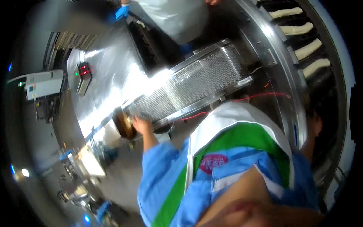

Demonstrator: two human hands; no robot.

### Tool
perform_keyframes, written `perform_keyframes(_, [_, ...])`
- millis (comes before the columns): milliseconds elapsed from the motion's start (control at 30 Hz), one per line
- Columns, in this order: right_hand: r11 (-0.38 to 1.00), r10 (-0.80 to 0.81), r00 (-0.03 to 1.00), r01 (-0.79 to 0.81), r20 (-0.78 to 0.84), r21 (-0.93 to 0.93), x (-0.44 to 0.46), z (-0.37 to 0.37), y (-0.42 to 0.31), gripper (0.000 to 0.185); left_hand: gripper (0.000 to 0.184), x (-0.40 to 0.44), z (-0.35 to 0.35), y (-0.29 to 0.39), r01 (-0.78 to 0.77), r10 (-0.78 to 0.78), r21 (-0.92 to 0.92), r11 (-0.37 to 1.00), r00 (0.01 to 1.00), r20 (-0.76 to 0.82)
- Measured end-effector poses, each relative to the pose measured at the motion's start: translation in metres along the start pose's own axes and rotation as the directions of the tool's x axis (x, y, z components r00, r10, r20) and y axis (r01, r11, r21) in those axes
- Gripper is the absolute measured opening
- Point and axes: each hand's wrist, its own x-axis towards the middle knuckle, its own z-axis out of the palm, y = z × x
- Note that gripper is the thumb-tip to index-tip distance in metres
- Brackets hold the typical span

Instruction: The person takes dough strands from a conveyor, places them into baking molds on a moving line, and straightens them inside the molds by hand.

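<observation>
My left hand [141, 125] is at the lower left end of the metal mesh conveyor [189, 85], beside a brown, round-edged opening or container [124, 124]. Its fingers are smeared, and whether they hold anything does not show. On the far right, my right hand [317, 124] reaches over the curved metal rail [298, 94] into a dark area. Shadow and blur hide its fingers. Pale dough strips [316, 68] lie in a row on the dark carrier above that hand, apart from it.
A shiny steel table [107, 72] bears a small red-digit display [84, 69]. Across the conveyor stands a co-worker in a white apron [176, 17], with a blue-gloved hand [122, 12]. A red cord [261, 95] runs near my apron. Grey equipment [44, 85] stands left.
</observation>
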Motion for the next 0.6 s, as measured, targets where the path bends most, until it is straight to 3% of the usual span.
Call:
perform_keyframes(33, [0.924,-0.03,0.999,0.018,0.026,0.383,0.011,0.01,0.009,0.075,0.06,0.011,0.023,-0.023,-0.059,0.057,-0.027,0.998,0.997,-0.053])
perform_keyframes(100, [0.71,-0.103,0.993,0.036,0.053,0.703,0.011,-0.003,-0.01,0.073,0.059,-0.003,0.006,-0.01,-0.049,0.044,-0.084,0.995,0.997,-0.055])
perform_keyframes(167, [0.94,0.017,0.999,-0.026,0.031,0.341,-0.028,-0.073,-0.06,0.068,0.06,-0.004,0.012,-0.017,-0.136,0.13,-0.043,0.99,0.985,-0.113])
perform_keyframes(200, [0.958,0.006,1.0,-0.006,0.001,0.286,-0.012,-0.056,-0.053,0.066,0.06,-0.007,0.003,-0.011,-0.162,0.159,-0.012,0.987,0.978,-0.131])
perform_keyframes(233, [0.959,-0.007,1.0,0.008,-0.003,0.285,-0.005,-0.051,-0.054,0.066,0.06,-0.011,-0.002,-0.009,-0.148,0.145,-0.013,0.989,0.981,-0.131])
perform_keyframes(333, [0.936,-0.107,0.994,0.113,-0.036,0.334,0.005,-0.044,-0.054,0.066,0.056,-0.015,-0.004,-0.005,-0.309,0.299,-0.003,0.951,0.923,-0.241])
perform_keyframes(400, [0.926,-0.236,0.962,0.264,-0.135,0.269,-0.011,-0.064,-0.077,0.068,0.056,-0.012,-0.002,-0.003,-0.284,0.283,0.028,0.958,0.931,-0.229])
perform_keyframes(467, [0.91,-0.239,0.958,0.277,-0.158,0.308,-0.013,-0.069,-0.089,0.068,0.056,-0.008,-0.003,-0.001,-0.266,0.273,0.061,0.962,0.937,-0.22])
perform_keyframes(533, [0.894,-0.197,0.973,0.228,-0.119,0.385,-0.016,-0.08,-0.104,0.068,0.056,-0.001,-0.005,0.003,-0.293,0.306,0.097,0.951,0.938,-0.163])
perform_keyframes(600, [0.886,-0.268,0.945,0.318,-0.186,0.339,-0.005,-0.066,-0.096,0.067,0.054,0.007,-0.009,0.011,-0.097,0.094,0.03,0.995,0.993,0.073])
